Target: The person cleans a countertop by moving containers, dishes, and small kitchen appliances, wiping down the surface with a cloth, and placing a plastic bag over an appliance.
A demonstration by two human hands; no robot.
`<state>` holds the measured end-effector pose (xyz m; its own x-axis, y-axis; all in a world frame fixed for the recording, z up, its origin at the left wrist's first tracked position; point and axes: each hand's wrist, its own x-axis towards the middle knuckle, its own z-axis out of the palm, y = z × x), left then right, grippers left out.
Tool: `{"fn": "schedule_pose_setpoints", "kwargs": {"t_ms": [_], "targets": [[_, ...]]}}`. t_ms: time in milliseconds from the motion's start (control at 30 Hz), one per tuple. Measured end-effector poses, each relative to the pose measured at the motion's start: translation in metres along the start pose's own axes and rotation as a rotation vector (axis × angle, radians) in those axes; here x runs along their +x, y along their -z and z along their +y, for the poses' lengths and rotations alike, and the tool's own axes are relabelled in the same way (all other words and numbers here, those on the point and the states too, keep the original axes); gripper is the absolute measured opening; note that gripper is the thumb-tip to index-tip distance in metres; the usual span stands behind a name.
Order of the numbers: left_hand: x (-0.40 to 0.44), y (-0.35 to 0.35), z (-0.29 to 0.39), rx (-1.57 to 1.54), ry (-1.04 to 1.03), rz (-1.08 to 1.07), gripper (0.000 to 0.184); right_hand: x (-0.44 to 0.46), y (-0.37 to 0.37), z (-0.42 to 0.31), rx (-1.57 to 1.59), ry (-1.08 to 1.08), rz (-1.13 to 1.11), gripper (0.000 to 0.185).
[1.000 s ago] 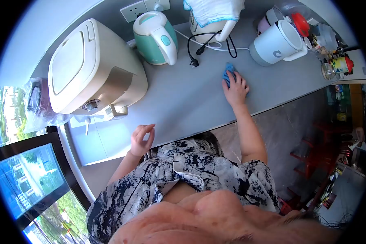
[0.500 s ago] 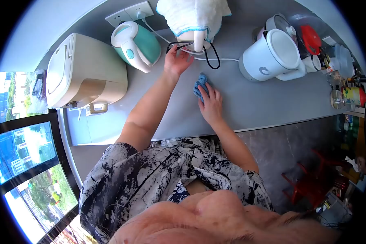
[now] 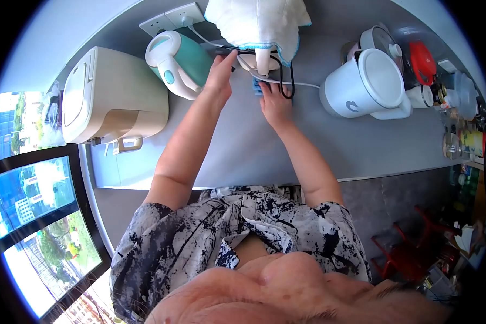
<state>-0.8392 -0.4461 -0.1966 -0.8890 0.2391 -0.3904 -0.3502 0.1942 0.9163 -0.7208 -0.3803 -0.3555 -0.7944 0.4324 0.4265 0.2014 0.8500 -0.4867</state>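
Observation:
My left hand is closed on a black power cord, lifting part of it in front of a cloth-covered appliance. The cord's other part hangs in a loop by my right hand. My right hand presses a blue cloth against the grey countertop, under the cords. A thin white cord passes above its fingers. The appliance's white handle sticks out below a white cover with blue edging. Part of the blue cloth is hidden by my fingers.
To the left stand a teal-and-white kettle and a cream air fryer. On the right are a pale blue kettle, a lidded pot and a red object. A wall socket is behind.
My right hand has pushed the blue cloth away from me, under the cords by the covered appliance. My left hand has shifted slightly left and up with the black cord.

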Motion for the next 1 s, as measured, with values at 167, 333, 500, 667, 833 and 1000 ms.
{"fn": "schedule_pose_setpoints", "kwargs": {"t_ms": [167, 333, 500, 667, 833, 1000], "targets": [[0.025, 0.016, -0.026, 0.276, -0.237, -0.073, 0.044, -0.007, 0.000, 0.030, -0.060, -0.220, 0.241, 0.042], [0.010, 0.001, -0.038, 0.262, -0.334, 0.015, 0.046, -0.001, -0.012, -0.008, -0.047, -0.138, 0.132, 0.041], [0.004, 0.004, -0.040, 0.255, -0.284, -0.071, 0.061, 0.014, -0.065, -0.070, 0.440, 0.006, 0.015, 0.046], [-0.049, 0.011, -0.024, 0.763, -0.249, -0.016, 0.066, 0.049, -0.085, -0.092, -0.011, 0.171, -0.245, 0.055], [-0.101, 0.059, -0.064, 0.477, -0.595, 0.265, 0.075, -0.006, -0.074, -0.134, 0.943, -0.067, -0.252, 0.048], [-0.036, 0.107, -0.043, 0.517, -0.710, 0.539, 0.089, -0.040, -0.054, -0.180, 0.915, -0.078, -0.332, 0.049]]}}
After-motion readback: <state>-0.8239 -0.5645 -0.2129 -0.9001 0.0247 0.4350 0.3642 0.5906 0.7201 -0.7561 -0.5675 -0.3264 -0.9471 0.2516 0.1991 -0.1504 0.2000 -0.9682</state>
